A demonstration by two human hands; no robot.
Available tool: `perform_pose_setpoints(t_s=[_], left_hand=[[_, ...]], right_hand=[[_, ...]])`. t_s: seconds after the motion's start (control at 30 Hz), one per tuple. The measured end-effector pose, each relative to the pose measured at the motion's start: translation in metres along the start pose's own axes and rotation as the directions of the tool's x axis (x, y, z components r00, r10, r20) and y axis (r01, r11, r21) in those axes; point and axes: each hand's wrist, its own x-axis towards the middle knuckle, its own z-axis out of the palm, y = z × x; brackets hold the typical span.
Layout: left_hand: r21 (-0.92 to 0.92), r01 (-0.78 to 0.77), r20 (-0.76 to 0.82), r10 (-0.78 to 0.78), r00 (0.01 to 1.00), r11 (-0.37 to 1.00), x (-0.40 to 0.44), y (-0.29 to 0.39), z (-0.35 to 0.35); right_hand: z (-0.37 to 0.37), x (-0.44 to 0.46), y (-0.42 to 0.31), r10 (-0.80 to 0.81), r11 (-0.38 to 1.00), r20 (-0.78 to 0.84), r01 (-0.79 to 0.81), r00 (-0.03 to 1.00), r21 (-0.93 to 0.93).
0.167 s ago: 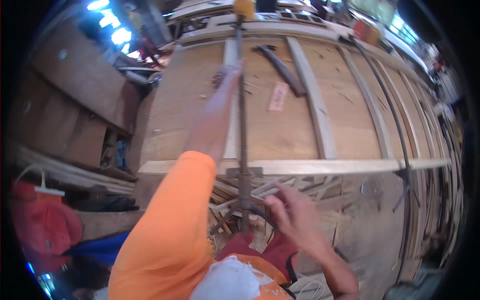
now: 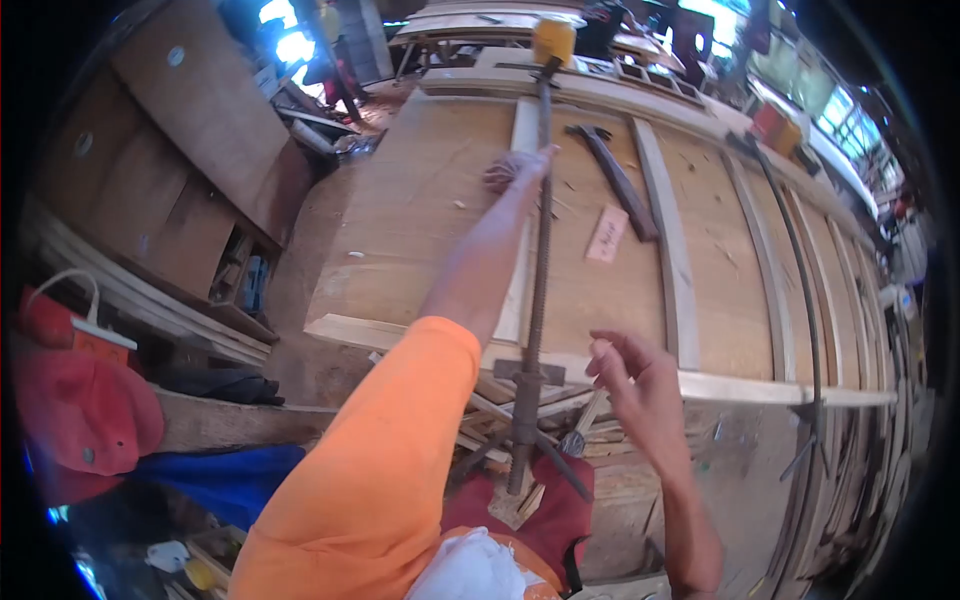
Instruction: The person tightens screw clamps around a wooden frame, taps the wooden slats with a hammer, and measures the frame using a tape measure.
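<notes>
My left hand [image 2: 515,172] reaches far across the wooden panel [image 2: 410,200]. Its fingers curl over a pale slat [image 2: 524,140], and its thumb lies against the bar of a long clamp [image 2: 543,240]. The clamp spans the panel, with its screw and cross handle [image 2: 525,430] at the near edge. My right hand [image 2: 645,385] hovers right of that screw, over the panel's near edge, loosely bent with thumb and fingers apart and nothing in it. A hammer [image 2: 618,185] lies beside the clamp bar, near a pink paper label [image 2: 607,235].
A second long clamp [image 2: 790,240] crosses the panel at the right. Wood offcuts [image 2: 590,440] lie beneath the near edge. Leaning boards [image 2: 170,150] and a red cap [image 2: 95,410] are on the left. A yellow container [image 2: 553,40] stands at the far clamp end.
My right hand has moved up and away from the clamp's cross handle. My left hand stays at the slat and bar. The view has shifted, so the panel appears lower and farther right.
</notes>
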Motion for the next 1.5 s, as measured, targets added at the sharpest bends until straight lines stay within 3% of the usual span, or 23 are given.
perform_pose_setpoints(t_s=[0.1, 0.2, 0.4, 0.47, 0.53, 0.67, 0.73, 0.8, 0.87, 1.0, 1.07, 1.27, 1.3, 1.5], left_hand=[[-0.065, 0.011, -0.162, -0.022, 0.986, 0.998, 0.05, -0.008, 0.022], [-0.09, -0.092, -0.115, 0.082, 0.99, 0.992, 0.066, -0.024, 0.02], [-0.067, -0.123, -0.149, 0.112, 0.983, 0.99, 0.023, -0.037, -0.021], [-0.093, -0.134, -0.216, 0.111, 0.97, 0.987, 0.028, -0.041, -0.015], [-0.108, -0.146, -0.278, 0.111, 0.954, 0.983, 0.034, -0.044, -0.006], [-0.16, -0.17, -0.372, 0.1, 0.923, 0.972, 0.039, -0.047, 0.003], [-0.146, -0.165, -0.388, 0.097, 0.917, 0.975, 0.038, -0.046, 0.003], [-0.111, -0.191, -0.373, 0.137, 0.918, 0.975, 0.035, -0.05, -0.002], [-0.063, -0.176, -0.385, 0.139, 0.912, 0.982, 0.038, -0.048, 0.001], [-0.032, -0.183, -0.387, 0.156, 0.909, 0.983, 0.042, -0.048, 0.005], [0.055, -0.195, -0.418, 0.2, 0.886, 0.979, 0.044, -0.049, 0.011], [0.091, -0.235, -0.455, 0.25, 0.855, 0.968, 0.047, -0.051, 0.015], [0.096, -0.258, -0.416, 0.274, 0.867, 0.961, 0.044, -0.053, 0.012], [0.068, -0.277, -0.349, 0.283, 0.893, 0.958, 0.055, -0.049, 0.02]], right_hand=[[0.015, 0.065, 0.017, -0.015, 0.999, 0.026, 0.014, 1.0, 0.044], [0.032, 0.13, 0.028, -0.034, 0.999, 0.011, 0.034, 0.999, 0.012], [0.062, 0.297, 0.021, -0.253, 0.926, -0.062, 0.223, 0.965, -0.304], [0.069, 0.354, 0.018, -0.389, 0.777, 0.013, 0.336, 0.921, -0.533], [0.076, 0.407, 0.027, -0.425, 0.669, -0.049, 0.277, 0.904, -0.689], [0.099, 0.462, 0.037, -0.303, 0.509, -0.059, 0.109, 0.951, -0.854], [0.109, 0.479, 0.045, -0.515, 0.262, 0.048, 0.211, 0.856, -0.942], [0.116, 0.501, 0.055, -0.492, 0.25, 0.044, 0.189, 0.87, -0.95], [0.126, 0.507, 0.053, -0.351, 0.152, -0.078, -0.025, 0.933, -0.988], [0.143, 0.514, 0.045, -0.173, 0.209, -0.145, -0.108, 0.974, -0.972], [0.154, 0.506, 0.042, -0.056, 0.212, -0.24, -0.223, 0.969, -0.951], [0.169, 0.49, 0.038, -0.066, 0.21, -0.336, -0.316, 0.94, -0.925], [0.167, 0.495, 0.033, 0.082, 0.267, -0.315, -0.325, 0.946, -0.907], [0.164, 0.487, 0.03, 0.0, 0.326, -0.323, -0.306, 0.946, -0.895]])
